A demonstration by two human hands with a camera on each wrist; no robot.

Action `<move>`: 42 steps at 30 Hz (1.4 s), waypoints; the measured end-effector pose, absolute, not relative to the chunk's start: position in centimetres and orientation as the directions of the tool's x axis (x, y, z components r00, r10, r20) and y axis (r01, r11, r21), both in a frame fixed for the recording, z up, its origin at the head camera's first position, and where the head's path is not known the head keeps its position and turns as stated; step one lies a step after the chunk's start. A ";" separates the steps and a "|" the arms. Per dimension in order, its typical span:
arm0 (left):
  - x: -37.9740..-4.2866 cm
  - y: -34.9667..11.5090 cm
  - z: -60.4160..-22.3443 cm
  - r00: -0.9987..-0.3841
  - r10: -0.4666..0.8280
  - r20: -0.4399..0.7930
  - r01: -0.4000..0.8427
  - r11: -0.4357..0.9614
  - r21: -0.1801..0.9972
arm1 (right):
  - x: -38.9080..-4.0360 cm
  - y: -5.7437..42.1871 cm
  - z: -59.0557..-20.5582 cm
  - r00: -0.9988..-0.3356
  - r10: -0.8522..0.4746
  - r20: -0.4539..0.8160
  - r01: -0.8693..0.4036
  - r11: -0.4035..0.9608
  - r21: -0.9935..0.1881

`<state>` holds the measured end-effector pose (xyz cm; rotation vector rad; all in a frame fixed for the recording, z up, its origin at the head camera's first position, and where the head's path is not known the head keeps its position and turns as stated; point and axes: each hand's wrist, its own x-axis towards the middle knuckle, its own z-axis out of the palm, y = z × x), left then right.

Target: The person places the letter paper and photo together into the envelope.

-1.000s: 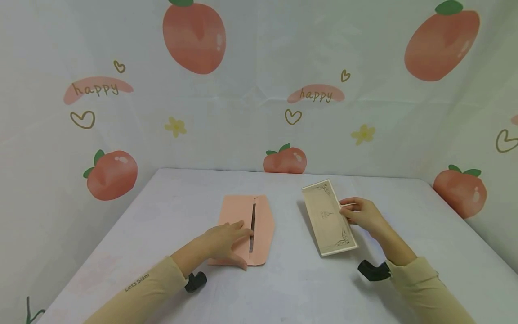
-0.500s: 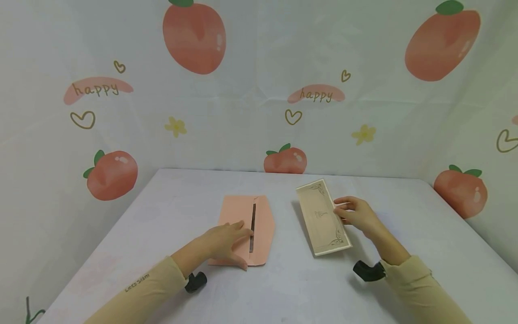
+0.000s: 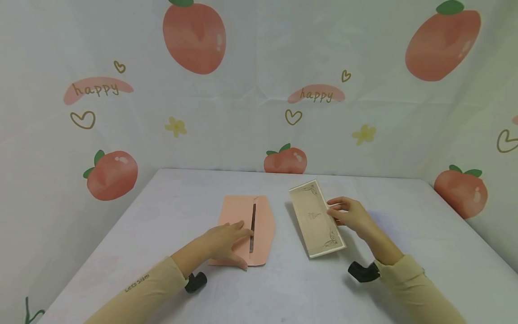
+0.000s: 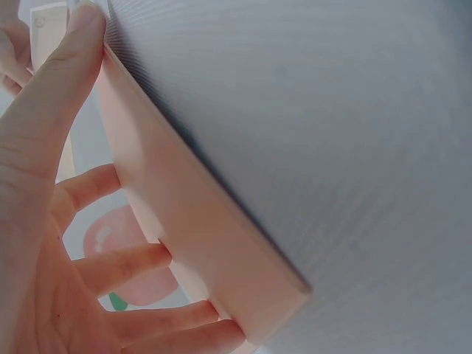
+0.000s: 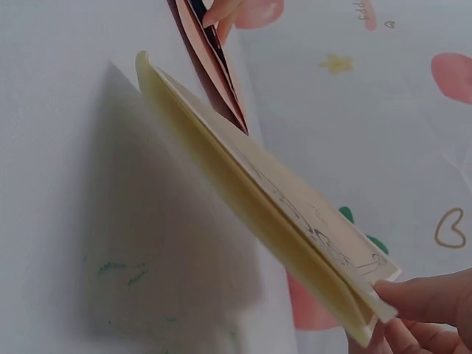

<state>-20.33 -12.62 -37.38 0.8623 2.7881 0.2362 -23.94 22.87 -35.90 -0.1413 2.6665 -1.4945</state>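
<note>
A peach-pink envelope [image 3: 242, 208] lies on the white-covered table, its pointed flap toward the right and a long dark opening along the flap side. My left hand [image 3: 224, 239] rests on it with fingers spread, the index fingertip at the opening and the thumb at the near edge. In the left wrist view, several fingertips press against the envelope [image 4: 184, 214]. To the right, a folded cream card [image 3: 314, 220] with dark corner scrolls is held tilted above the table. Thumb and fingers of my right hand [image 3: 350, 214] pinch its right edge. The card's folded layers [image 5: 243, 184] show in the right wrist view.
The white tabletop [image 3: 279, 292] runs back to a cloth backdrop [image 3: 251, 54] printed with peaches, hearts and flowers. Black wrist-worn pieces show below the left cuff [image 3: 196, 282] and beside the right cuff [image 3: 363, 272].
My right hand has carried the card a little to the left, closer to the envelope. The left hand and the envelope have stayed in place.
</note>
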 end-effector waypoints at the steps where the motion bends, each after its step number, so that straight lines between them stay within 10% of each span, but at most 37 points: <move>1: -20.3 -12.6 -37.4 -0.807 0.570 -0.156 0.536 0.817 0.214 | -23.9 22.8 -35.9 -0.992 -0.122 -0.023 -0.044 0.519 -0.854; 42: -20.2 -12.6 -37.1 -0.809 0.565 -0.164 0.531 0.821 0.211 | -24.8 18.8 -37.2 -0.988 -0.150 -0.042 -0.031 0.455 -0.890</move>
